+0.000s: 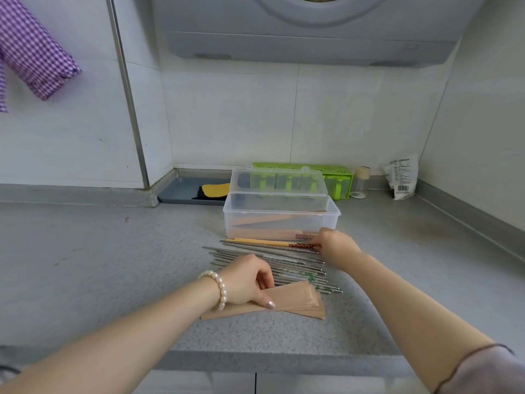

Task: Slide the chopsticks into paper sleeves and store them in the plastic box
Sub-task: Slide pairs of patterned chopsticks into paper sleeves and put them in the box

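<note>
Holding sleeved chopsticks, the plastic box stands open; right hand pinches wooden chopsticks.

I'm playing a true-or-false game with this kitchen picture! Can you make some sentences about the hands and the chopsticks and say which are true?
1. The plastic box has its lid open. True.
2. The right hand pinches the wooden chopsticks. True.
3. The left hand is inside the box. False: it rests on the paper sleeves.
4. The metal chopsticks stand in a cup. False: they lie flat on the counter.
5. The box is empty. False: some sleeves already lie in it.
</note>
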A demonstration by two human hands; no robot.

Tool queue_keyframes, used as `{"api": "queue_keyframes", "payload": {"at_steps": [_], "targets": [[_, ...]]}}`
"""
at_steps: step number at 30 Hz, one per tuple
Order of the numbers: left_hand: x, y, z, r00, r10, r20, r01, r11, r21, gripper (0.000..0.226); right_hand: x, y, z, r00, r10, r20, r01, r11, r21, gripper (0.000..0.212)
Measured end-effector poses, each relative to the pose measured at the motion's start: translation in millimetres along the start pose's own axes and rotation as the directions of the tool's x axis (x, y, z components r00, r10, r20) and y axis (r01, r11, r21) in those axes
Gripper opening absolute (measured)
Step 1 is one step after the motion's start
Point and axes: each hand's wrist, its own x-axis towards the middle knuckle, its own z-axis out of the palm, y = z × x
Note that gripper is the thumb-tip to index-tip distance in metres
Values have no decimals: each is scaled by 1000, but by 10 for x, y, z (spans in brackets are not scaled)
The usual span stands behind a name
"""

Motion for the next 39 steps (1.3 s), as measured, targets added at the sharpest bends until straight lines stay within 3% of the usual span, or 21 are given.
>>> {"api": "queue_keyframes", "payload": {"at_steps": [3,5,10,15,19,23,26,29,31,36,39], "targets": [[-8,-17,-9,1000,-7,-14,6,1000,-25,26,-42,-12,-19,992,-120,-47,105,961,-255,33],[-9,-21,-30,1000,-12,-22,11,999,-33,22,-67,-18,-64,986,-158,-59,133,942,-308,25],[0,-13,-97,1000,-21,-7,20,999,-51,16,-100,-19,-204,997,-79,-14,79,997,-2,16],[19,-30,-127,999,-38,-15,37,996,-85,9,-168,2,-298,998,29,-60,-11,961,277,11],[29,-32,-121,999,-45,-25,42,995,-91,15,-351,0,-549,990,35,-138,42,854,519,4],[23,-28,-99,997,-67,-49,63,995,-79,15,-644,-124,-658,992,40,-120,67,638,768,9],[21,-33,-73,994,-71,-77,65,995,-81,15,-766,-253,-551,1000,21,-12,-2,573,819,4],[7,-22,-53,992,-73,-107,66,996,-66,14,-833,-391,-415,995,-32,98,-57,623,780,26],[-11,0,-46,988,-64,-140,55,996,-63,17,-844,-434,-342,991,-45,126,-62,679,731,28],[-98,95,-4,993,-43,-108,40,999,-33,42,-841,-446,-337,990,-53,128,-59,675,735,16],[-98,116,31,996,-27,-81,30,999,35,45,-866,-449,-358,992,-29,125,-76,657,750,17]]}}
